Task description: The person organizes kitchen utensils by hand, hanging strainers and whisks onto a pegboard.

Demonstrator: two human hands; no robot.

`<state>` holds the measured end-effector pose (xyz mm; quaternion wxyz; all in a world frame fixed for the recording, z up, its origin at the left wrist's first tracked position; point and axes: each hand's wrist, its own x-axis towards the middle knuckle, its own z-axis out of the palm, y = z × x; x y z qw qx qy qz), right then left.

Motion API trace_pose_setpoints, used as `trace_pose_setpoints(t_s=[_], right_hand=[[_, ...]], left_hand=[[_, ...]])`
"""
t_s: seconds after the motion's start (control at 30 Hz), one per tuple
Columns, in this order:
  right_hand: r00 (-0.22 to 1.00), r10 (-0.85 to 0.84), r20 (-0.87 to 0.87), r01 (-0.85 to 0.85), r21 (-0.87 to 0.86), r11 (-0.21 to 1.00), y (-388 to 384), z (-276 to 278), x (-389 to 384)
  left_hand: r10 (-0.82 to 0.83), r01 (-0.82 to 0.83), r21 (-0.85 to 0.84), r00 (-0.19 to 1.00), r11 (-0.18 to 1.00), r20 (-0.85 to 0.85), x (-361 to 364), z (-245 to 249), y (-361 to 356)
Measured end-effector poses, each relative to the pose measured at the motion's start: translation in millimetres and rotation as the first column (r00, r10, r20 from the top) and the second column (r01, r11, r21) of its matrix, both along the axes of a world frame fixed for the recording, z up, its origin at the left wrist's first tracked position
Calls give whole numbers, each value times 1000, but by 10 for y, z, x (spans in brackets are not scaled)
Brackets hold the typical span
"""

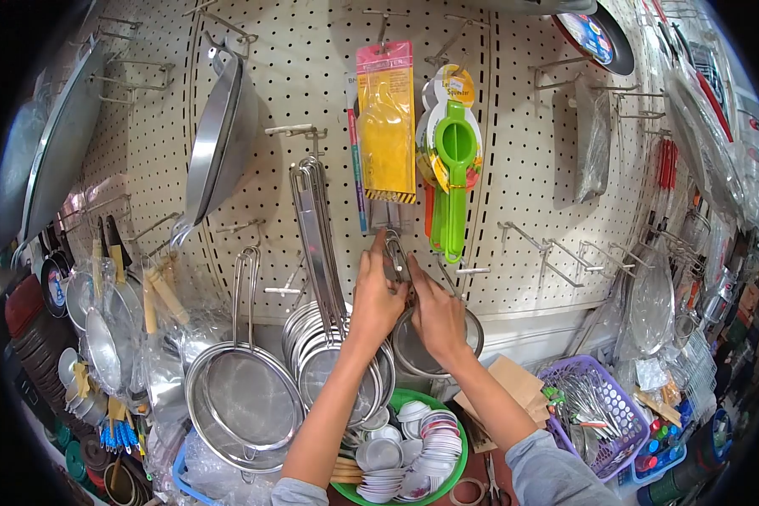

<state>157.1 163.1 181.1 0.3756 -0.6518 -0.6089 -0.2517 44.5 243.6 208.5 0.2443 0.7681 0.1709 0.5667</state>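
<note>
Your left hand [376,297] and right hand [438,319] are raised in front of you, fingers closed around the looped metal handle [394,251] from either side; how firmly each one presses, you cannot tell from this view. That handle stands at the pegboard [308,80], just below a yellow package [386,126] with a pink header. Your thumbs come close together below the loop. Behind your right wrist you see a round mesh strainer [409,344], partly covered by your hand, so you cannot tell whether the loop belongs to it.

Just left of your left hand, a bundle of long steel handles [319,232] slants down to a row of nested strainers [339,375], partly hidden by your forearm. Farther left hangs a pair of larger strainers [244,395], one overlapping the other. Above your right hand, a green squeezer [455,152] hangs on its card beside the yellow package.

Below your forearms sits a green basin [462,451] filled with small white bowls [434,447]. Right of your right forearm, a purple basket [639,424] holds metal cutlery [589,403], and pieces of brown cardboard [508,386] lie between basin and basket.
</note>
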Motion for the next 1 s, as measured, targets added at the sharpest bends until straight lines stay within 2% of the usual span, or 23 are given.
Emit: trace_pose_setpoints(t_s=[0.1, 0.47, 0.57, 0.67, 0.8, 1.0], right_hand=[[999, 23, 47, -27, 98, 995, 112, -49, 91], [991, 37, -127, -29, 69, 997, 159, -3, 36], [984, 36, -172, -28, 48, 998, 180, -30, 45], [983, 74, -171, -62, 74, 995, 199, -67, 77], [983, 120, -139, -107, 102, 989, 208, -96, 120], [976, 152, -155, -147, 44, 988, 155, -68, 127]], left_hand=[[6, -6, 5, 999, 1000, -32, 37, -31, 63], [8, -7, 13, 998, 1000, -70, -3, -48, 135], [-19, 15, -40, 995, 999, -94, -38, -17, 90], [93, -80, 91, 985, 993, -143, 23, -133, 176], [112, -96, 111, 983, 989, -148, 37, -165, 174], [125, -101, 142, 976, 985, -179, -42, -125, 72]])
